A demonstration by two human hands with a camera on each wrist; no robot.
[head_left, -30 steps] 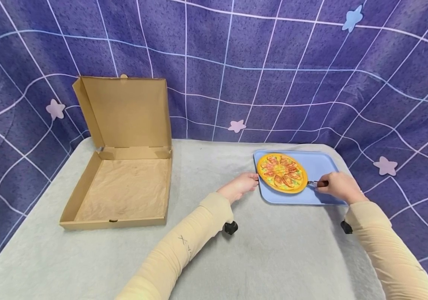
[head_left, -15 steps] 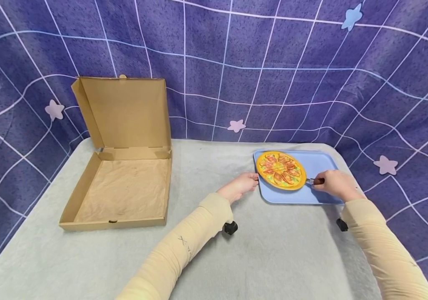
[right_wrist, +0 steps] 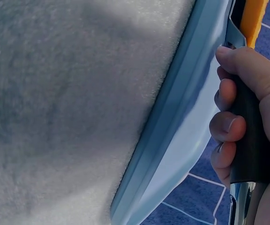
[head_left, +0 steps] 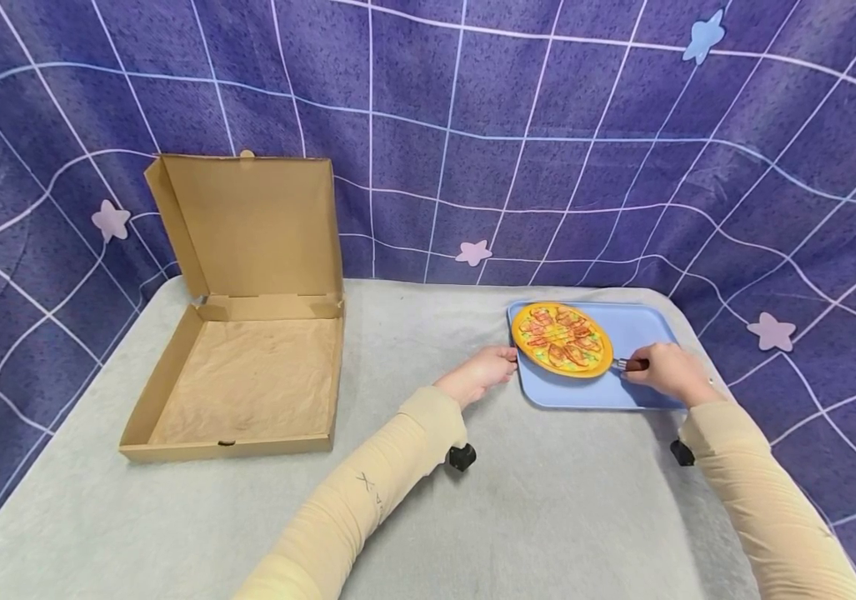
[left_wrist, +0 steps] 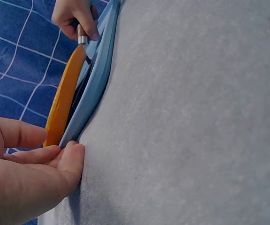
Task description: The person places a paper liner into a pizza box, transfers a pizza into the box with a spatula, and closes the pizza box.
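Pizza [head_left: 561, 339] sits over the left part of the tray [head_left: 628, 323], with the spatula [right_wrist: 247, 136] under its right side; whether its left edge touches the tray cannot be told. The right hand [head_left: 671, 372] grips the spatula's handle, fingers wrapped round it, while the left hand [head_left: 478, 372] pinches the tray's left rim. On the same tabletop [head_left: 548, 483], the box [head_left: 228, 450] stands well apart, lid raised.

Gap between box [head_left: 172, 453] and tray [head_left: 632, 323]
I see passage mid-frame over grey cloth [head_left: 412, 333]; below, the left sleeve [head_left: 367, 492] blocks.
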